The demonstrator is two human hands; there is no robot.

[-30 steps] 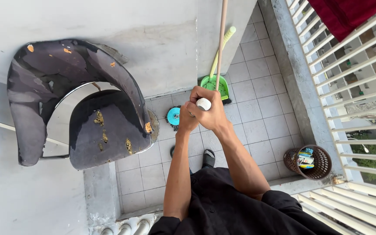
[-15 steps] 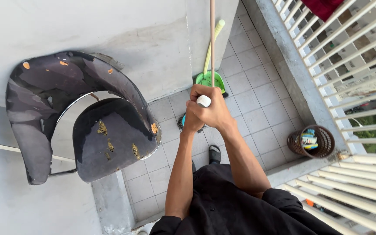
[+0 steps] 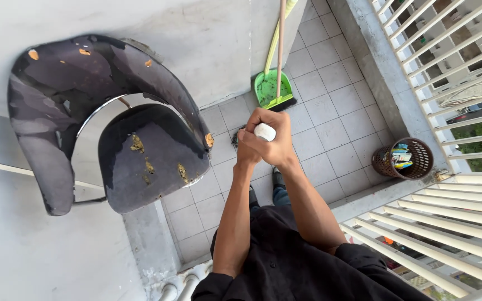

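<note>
Both my hands are clasped around the white-capped end [image 3: 264, 132] of a long wooden stick [image 3: 280, 50]. My left hand [image 3: 246, 149] grips from the left and my right hand [image 3: 279, 144] wraps over it from the right. The stick runs from my hands to the top edge of the picture, so its far end is hidden. It passes over a green dustpan [image 3: 267, 88] that stands on the tiled floor against the wall corner, with dark bristles [image 3: 285, 103] at its edge.
A worn black chair [image 3: 140, 156] with torn padding stands at the left against the grey wall. A brown wicker basket [image 3: 414, 167] holding packets sits by the white railing [image 3: 447, 206] at the right. My dark shoe [image 3: 278, 178] rests on the tiles.
My hands have kept their hold on the stick. The stick has swung from a slight slant to nearly straight up the picture. The view has shifted, and the dustpan lies farther from my hands.
</note>
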